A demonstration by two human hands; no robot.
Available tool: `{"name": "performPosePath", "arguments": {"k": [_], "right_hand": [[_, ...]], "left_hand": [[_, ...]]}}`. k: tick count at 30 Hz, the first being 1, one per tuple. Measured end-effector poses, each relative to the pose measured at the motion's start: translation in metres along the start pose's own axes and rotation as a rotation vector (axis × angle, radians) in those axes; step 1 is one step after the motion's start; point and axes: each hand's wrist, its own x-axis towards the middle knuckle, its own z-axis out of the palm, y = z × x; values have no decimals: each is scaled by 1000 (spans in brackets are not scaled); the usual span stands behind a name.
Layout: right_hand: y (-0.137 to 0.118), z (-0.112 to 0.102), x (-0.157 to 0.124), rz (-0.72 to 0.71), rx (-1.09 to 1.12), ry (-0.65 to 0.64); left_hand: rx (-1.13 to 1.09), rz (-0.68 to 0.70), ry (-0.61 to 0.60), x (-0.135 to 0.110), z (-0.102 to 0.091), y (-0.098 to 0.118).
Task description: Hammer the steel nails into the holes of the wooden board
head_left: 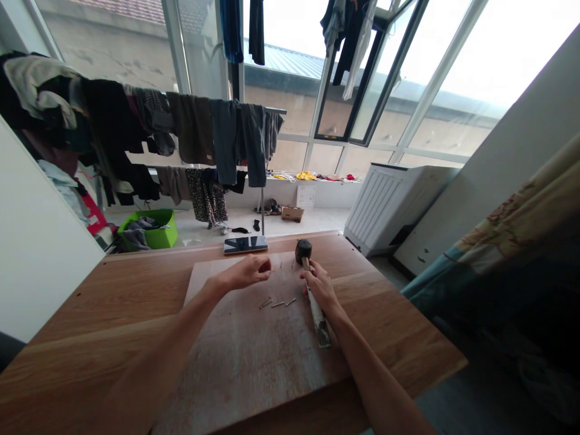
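- Grasping the mallet (316, 312) in the right hand (321, 283), with fingers wrapped round the handle close under the dark head; held over the board (258, 362) at one o'clock, with twelve at the table's (90, 326) far edge. Cannot tell whether touching the board.
- Probably heavy at the head, stiff along the handle; best gripped lower, towards five o'clock, for force, or close under the head for control.
- Curling the fingers of the left hand (248, 272) at twelve o'clock, near the upright nails (280, 264); cannot tell whether pinching anything.
- Upright and thin between the hands: likely easy to tip or bend if caught sideways.
- Lying nearer the board's middle: loose nails (278, 304), presumably light, hard and apt to roll; best pinched at mid-shank.
- Minding edges: at twelve, the phone (246, 244), likely fragile, close to the table's far edge; at three, a side edge; at nine, broader wood, probably roomiest for moving.
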Motion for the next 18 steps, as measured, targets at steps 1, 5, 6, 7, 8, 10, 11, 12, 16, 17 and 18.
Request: {"name": "performPosePath", "arguments": {"k": [1, 5, 6, 7, 8, 10, 11, 12, 16, 17, 18], "right_hand": [[0, 0, 0, 1, 4, 1], [0, 1, 0, 0, 18, -3], [0, 1, 0, -5, 17, -5], [0, 1, -1, -8, 14, -6], [0, 1, -1, -8, 10, -5], [0, 1, -1, -3, 6, -4], [0, 1, -1, 0, 5, -3], [0, 1, -1, 0, 3, -2], [0, 0, -1, -7, 19, -5], [-1, 1, -1, -10, 38, -10], [-1, 1, -2, -14, 67, -16]], "left_hand": [[1, -31, 36, -1, -4, -7], [19, -106, 98, -8, -12, -34], [21, -104, 97, -9, -12, -37], [23, -98, 94, -10, -12, -40], [25, -91, 94, -10, -11, -41], [43, -78, 102, -10, -11, -40], [57, -72, 105, -10, -11, -38], [71, -65, 109, -9, -11, -36], [110, -27, 126, -8, -6, -29], [111, -18, 132, -7, -3, -28], [107, -14, 139, -6, 0, -27]]}}
